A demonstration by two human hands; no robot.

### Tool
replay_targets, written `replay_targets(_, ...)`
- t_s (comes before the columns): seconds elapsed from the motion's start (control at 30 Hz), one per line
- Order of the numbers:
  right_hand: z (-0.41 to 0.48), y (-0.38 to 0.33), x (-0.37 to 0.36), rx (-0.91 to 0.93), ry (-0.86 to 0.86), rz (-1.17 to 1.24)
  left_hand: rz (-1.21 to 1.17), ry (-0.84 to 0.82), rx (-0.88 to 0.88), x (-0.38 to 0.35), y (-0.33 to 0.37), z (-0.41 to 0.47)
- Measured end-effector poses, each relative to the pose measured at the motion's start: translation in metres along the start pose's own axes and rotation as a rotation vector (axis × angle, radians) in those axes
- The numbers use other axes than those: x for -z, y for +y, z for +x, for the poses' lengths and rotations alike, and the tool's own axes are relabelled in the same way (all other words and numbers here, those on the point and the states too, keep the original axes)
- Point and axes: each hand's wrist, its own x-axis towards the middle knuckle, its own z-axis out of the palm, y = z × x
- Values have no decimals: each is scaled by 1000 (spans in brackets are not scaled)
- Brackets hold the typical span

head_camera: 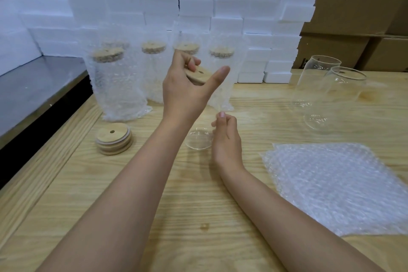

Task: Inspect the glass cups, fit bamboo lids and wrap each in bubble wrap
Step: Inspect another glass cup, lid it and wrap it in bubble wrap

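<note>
glossy glass cup [198,140], seemingly matt bamboo lid [193,76]

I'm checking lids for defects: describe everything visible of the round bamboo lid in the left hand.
The round bamboo lid is a pale tan wooden disc with one small dark hole in its top face. It is tilted and held in the air by the left hand, which grips its edge and covers part of it. Its underside is hidden.

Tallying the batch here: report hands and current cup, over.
Left hand pinches bamboo lid, held up, not yet fitted. Right hand grips bare glass cup on table. Nothing between lid and cup.
</note>
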Motion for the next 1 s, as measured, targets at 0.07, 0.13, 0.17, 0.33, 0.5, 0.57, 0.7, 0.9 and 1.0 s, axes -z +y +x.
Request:
replay_targets(0.07,0,0,-1,0,0,0,-1,10,16,-1,-2,-1)
replay_targets(0.13,0,0,-1,1,1,0,6,26,22,-3,-4,-2)
replay_targets(0.17,0,1,-1,3,1,2,2,35,31,-4,-5,-3)
replay_targets(0.33,0,1,-1,12,0,1,-49,65,66,-7,-10,-7)
replay_targets(0.5,0,1,-1,39,12,-8,-133,65,78,-7,-13,-8)
replay_targets(0.57,-1,0,-1,47,9,-11,-138,37,92,-6,-14,-10)
replay_targets(0.7,-2,-1,0,58,11,-32,-154,-140,159,1,-30,-26)
replay_targets(0.9,-4,-3,2,28,5,-34,-99,-321,241,15,-66,-63)
replay_targets(1.0,-6,-7,6,11,17,-69,-63,-349,230,16,-72,-61)
